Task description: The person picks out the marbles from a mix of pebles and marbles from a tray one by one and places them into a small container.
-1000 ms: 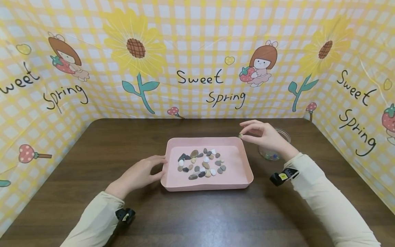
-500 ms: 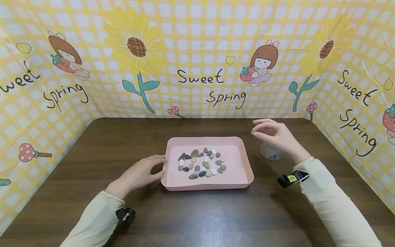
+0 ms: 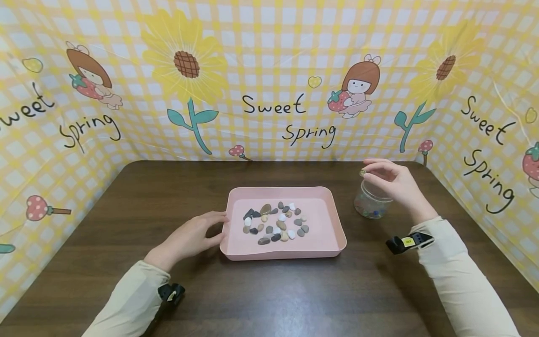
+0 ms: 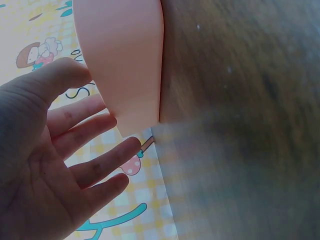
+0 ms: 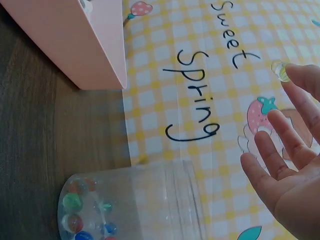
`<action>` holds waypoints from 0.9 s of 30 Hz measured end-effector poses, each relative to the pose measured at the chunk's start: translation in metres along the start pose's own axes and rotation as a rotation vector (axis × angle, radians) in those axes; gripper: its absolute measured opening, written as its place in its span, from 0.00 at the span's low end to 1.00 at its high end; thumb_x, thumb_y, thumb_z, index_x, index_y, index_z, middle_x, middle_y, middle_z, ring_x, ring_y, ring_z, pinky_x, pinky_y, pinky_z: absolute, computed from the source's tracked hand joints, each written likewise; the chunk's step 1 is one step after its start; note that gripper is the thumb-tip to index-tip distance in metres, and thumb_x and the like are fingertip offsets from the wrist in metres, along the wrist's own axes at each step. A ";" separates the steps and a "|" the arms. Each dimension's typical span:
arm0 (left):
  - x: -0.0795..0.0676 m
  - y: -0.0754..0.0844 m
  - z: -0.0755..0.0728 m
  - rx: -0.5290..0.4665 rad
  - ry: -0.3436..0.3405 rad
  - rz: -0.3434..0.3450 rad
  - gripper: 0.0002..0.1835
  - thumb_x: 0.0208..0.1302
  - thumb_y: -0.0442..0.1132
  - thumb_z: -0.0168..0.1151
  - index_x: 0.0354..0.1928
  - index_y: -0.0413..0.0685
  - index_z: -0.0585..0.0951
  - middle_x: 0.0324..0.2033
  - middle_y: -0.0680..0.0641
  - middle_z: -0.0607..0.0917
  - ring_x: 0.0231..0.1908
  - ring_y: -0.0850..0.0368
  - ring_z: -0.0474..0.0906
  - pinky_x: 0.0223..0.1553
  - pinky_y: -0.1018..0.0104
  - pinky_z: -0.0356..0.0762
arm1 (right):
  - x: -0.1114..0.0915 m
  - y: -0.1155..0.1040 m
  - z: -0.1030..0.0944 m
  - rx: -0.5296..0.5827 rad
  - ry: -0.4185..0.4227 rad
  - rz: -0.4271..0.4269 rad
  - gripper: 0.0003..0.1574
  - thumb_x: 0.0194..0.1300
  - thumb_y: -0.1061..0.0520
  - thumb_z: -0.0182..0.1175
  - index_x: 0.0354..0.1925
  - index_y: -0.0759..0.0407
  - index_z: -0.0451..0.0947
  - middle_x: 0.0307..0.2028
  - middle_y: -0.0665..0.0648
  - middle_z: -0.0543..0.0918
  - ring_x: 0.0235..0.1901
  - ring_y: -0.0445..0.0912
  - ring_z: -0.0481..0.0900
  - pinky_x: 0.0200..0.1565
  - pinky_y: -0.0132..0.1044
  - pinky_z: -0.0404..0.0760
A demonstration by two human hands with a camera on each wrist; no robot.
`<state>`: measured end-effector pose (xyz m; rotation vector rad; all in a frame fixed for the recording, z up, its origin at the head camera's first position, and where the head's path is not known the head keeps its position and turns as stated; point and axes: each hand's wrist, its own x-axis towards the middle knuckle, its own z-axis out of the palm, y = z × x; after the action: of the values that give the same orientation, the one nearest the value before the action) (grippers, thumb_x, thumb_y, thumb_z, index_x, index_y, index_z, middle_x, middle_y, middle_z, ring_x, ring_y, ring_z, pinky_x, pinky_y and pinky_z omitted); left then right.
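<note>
My right hand [image 3: 396,180] pinches a clear marble with a yellowish-green swirl [image 5: 281,71] between thumb and index finger. It is raised above the clear jar [image 3: 372,201], near the mouth, with the other fingers spread. Coloured marbles [image 5: 73,202] lie at the jar's bottom. At the left end of the pink tray [image 3: 322,229], my left hand [image 3: 189,238] touches the wall with its thumb and some fingertips, the fingers loosely extended, as the left wrist view shows. Several grey, white and tan pebbles [image 3: 280,225] are spread inside the tray.
The tray and jar stand on a dark wooden table [image 3: 269,299], the jar just to the tray's right. A yellow checked cloth [image 3: 269,61] with flowers and lettering closes off the back and both sides.
My right hand has moved right from above the tray's far right corner to over the jar, still pinching the marble. The left hand and tray have stayed put.
</note>
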<state>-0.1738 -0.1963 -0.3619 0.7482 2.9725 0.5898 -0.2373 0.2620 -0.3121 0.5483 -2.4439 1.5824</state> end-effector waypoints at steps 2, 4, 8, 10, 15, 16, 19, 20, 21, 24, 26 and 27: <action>0.000 0.000 0.000 0.000 0.002 0.003 0.21 0.62 0.41 0.60 0.55 0.41 0.77 0.58 0.39 0.77 0.58 0.43 0.73 0.59 0.47 0.71 | 0.000 0.003 -0.003 -0.004 0.021 0.022 0.12 0.62 0.59 0.61 0.44 0.63 0.79 0.49 0.34 0.76 0.46 0.26 0.77 0.48 0.17 0.73; 0.000 0.000 0.000 0.000 0.004 0.006 0.21 0.61 0.41 0.60 0.55 0.40 0.77 0.58 0.39 0.77 0.58 0.43 0.74 0.58 0.47 0.71 | 0.000 0.006 -0.005 -0.006 0.047 0.038 0.14 0.62 0.58 0.61 0.45 0.63 0.79 0.48 0.33 0.77 0.47 0.26 0.77 0.48 0.17 0.73; 0.000 0.000 0.000 -0.001 0.006 0.010 0.21 0.61 0.41 0.60 0.55 0.40 0.77 0.58 0.39 0.77 0.58 0.43 0.74 0.58 0.47 0.71 | 0.000 0.014 -0.009 -0.012 0.101 0.058 0.15 0.62 0.57 0.61 0.45 0.63 0.79 0.47 0.30 0.77 0.46 0.25 0.76 0.48 0.16 0.72; 0.000 0.000 0.000 -0.002 0.008 0.012 0.21 0.61 0.41 0.60 0.55 0.40 0.77 0.57 0.39 0.77 0.58 0.43 0.74 0.58 0.47 0.72 | 0.000 0.018 -0.011 -0.024 0.122 0.058 0.14 0.62 0.56 0.61 0.45 0.62 0.79 0.46 0.30 0.77 0.46 0.25 0.76 0.47 0.15 0.72; 0.000 0.001 0.000 -0.004 0.016 0.020 0.20 0.61 0.41 0.60 0.54 0.39 0.77 0.57 0.39 0.77 0.57 0.43 0.74 0.58 0.48 0.72 | -0.001 0.025 -0.015 -0.054 0.163 0.080 0.15 0.62 0.55 0.60 0.45 0.61 0.79 0.45 0.28 0.76 0.44 0.24 0.76 0.44 0.14 0.72; 0.000 0.001 0.000 -0.004 0.017 0.021 0.20 0.61 0.41 0.60 0.54 0.39 0.77 0.57 0.39 0.77 0.57 0.43 0.74 0.58 0.48 0.72 | -0.001 0.027 -0.016 -0.054 0.170 0.084 0.15 0.62 0.54 0.60 0.45 0.60 0.79 0.44 0.28 0.76 0.43 0.24 0.76 0.44 0.14 0.72; 0.000 0.000 0.000 -0.006 0.014 0.022 0.21 0.61 0.41 0.60 0.54 0.39 0.77 0.57 0.39 0.77 0.57 0.43 0.74 0.58 0.48 0.71 | 0.000 0.031 -0.017 -0.043 0.187 0.097 0.14 0.62 0.55 0.61 0.46 0.59 0.80 0.44 0.27 0.76 0.41 0.25 0.77 0.42 0.15 0.73; 0.000 0.000 0.000 -0.007 0.013 0.022 0.21 0.61 0.41 0.60 0.55 0.39 0.77 0.57 0.39 0.77 0.58 0.43 0.74 0.58 0.48 0.71 | 0.000 0.032 -0.018 -0.041 0.196 0.100 0.14 0.62 0.55 0.61 0.45 0.58 0.80 0.43 0.27 0.76 0.41 0.25 0.77 0.42 0.15 0.73; 0.000 0.000 0.000 -0.006 0.014 0.023 0.21 0.61 0.41 0.60 0.55 0.39 0.77 0.57 0.39 0.77 0.58 0.43 0.74 0.58 0.48 0.71 | 0.000 0.033 -0.018 -0.040 0.201 0.102 0.14 0.62 0.55 0.61 0.45 0.58 0.80 0.43 0.27 0.76 0.41 0.24 0.77 0.42 0.15 0.73; 0.000 0.000 0.001 -0.005 0.015 0.024 0.21 0.61 0.41 0.60 0.55 0.39 0.77 0.58 0.39 0.77 0.58 0.44 0.74 0.58 0.48 0.71 | 0.002 0.036 -0.019 -0.054 0.214 0.112 0.15 0.61 0.54 0.61 0.46 0.59 0.80 0.42 0.26 0.76 0.40 0.24 0.77 0.42 0.15 0.74; 0.000 0.000 0.001 -0.004 0.018 0.026 0.21 0.61 0.41 0.60 0.54 0.39 0.77 0.57 0.39 0.77 0.58 0.44 0.74 0.58 0.48 0.72 | 0.002 0.039 -0.019 -0.073 0.220 0.120 0.16 0.61 0.54 0.61 0.46 0.60 0.80 0.42 0.26 0.75 0.40 0.23 0.77 0.41 0.14 0.74; 0.000 0.000 0.001 -0.003 0.019 0.027 0.21 0.61 0.41 0.60 0.54 0.39 0.77 0.57 0.39 0.77 0.57 0.44 0.74 0.58 0.48 0.72 | 0.003 0.041 -0.020 -0.084 0.220 0.122 0.17 0.61 0.53 0.61 0.46 0.61 0.79 0.42 0.26 0.74 0.40 0.23 0.76 0.42 0.14 0.73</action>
<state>-0.1742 -0.1963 -0.3629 0.7881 2.9829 0.6059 -0.2572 0.2944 -0.3374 0.2027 -2.4026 1.4861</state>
